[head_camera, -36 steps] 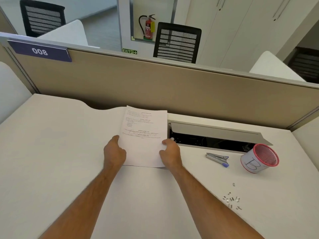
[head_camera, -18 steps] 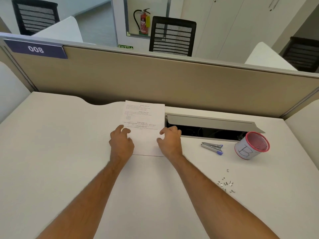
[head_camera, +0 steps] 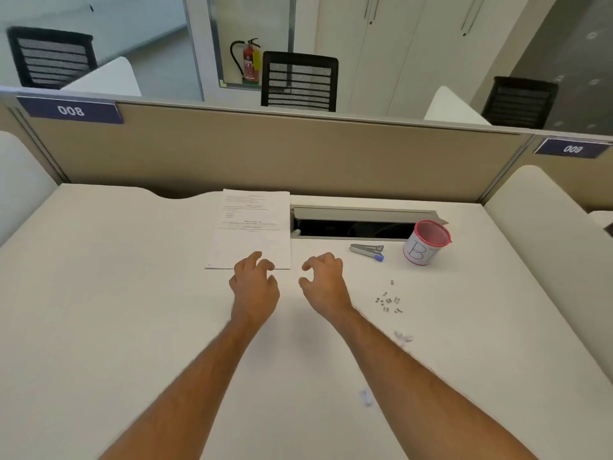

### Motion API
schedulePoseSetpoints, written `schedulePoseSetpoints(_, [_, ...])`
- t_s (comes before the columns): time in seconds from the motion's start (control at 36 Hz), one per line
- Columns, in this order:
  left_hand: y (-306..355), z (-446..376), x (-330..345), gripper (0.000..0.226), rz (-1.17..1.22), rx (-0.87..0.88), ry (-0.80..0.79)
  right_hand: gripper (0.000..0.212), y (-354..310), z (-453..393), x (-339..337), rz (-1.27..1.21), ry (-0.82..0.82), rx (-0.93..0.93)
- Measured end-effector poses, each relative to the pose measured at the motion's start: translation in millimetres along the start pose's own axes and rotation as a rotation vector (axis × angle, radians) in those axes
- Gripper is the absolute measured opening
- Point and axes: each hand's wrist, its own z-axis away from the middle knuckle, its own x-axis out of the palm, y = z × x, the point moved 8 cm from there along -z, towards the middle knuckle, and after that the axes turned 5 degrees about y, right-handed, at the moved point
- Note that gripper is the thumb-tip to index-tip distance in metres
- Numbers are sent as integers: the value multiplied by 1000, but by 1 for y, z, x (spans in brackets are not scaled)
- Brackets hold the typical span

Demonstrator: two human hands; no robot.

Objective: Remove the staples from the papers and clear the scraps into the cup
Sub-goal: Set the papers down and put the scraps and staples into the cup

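The printed papers point(head_camera: 253, 224) lie flat on the white desk near the back partition. My left hand point(head_camera: 254, 284) hovers at their near edge, fingers curled apart, holding nothing. My right hand point(head_camera: 323, 281) is just right of the papers, also empty with fingers spread. A cluster of pulled staples point(head_camera: 387, 300) lies to the right of my right hand. Small paper scraps point(head_camera: 403, 336) point(head_camera: 365, 397) rest nearer to me beside my right forearm. The red-rimmed mesh cup point(head_camera: 426, 242), wrapped in paper marked "B", stands at the right. A silver staple remover with a blue tip point(head_camera: 367, 250) lies left of the cup.
An open cable tray slot point(head_camera: 355, 227) with its raised lid sits in the desk behind the staple remover. A beige partition point(head_camera: 282, 151) closes the back of the desk. White curved dividers stand at the left and right sides.
Both hands have let go of the papers and drawn back toward me. The papers now lie flat on the desk. The camera has tilted so more of the near desk shows.
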Motion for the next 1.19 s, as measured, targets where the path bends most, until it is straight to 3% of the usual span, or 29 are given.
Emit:
schedulePoseSetpoints(0.31, [54,67,34,26,-30,135,-130,26,56,58,-45,-7,13,101])
schedulePoseSetpoints(0.47, [76,111,76,31,7,208,-403,26,98,86,-59,-104,-14,256])
schedulePoseSetpoints(0.56, [81,138,102,45,-81,223,-574,27,118,103,-69,-90,-4,328])
schedulePoseSetpoints(0.75, [85,174,134,100,-270,195,-739,38,170,140,-95,61,-30,540])
schedulePoseSetpoints(0.89, [89,188,142,107,-330,206,-747,45,198,163,-109,163,-61,677])
schedulePoseSetpoints(1.06, [97,198,148,97,-277,203,-714,46,223,188,-106,162,-120,820])
schedulePoseSetpoints(1.11, [101,199,148,92,-246,184,-702,59,228,196,-101,120,-151,872])
schedulePoseSetpoints(1.19, [103,197,150,83,-200,158,-686,98,231,203,-86,58,-236,903])
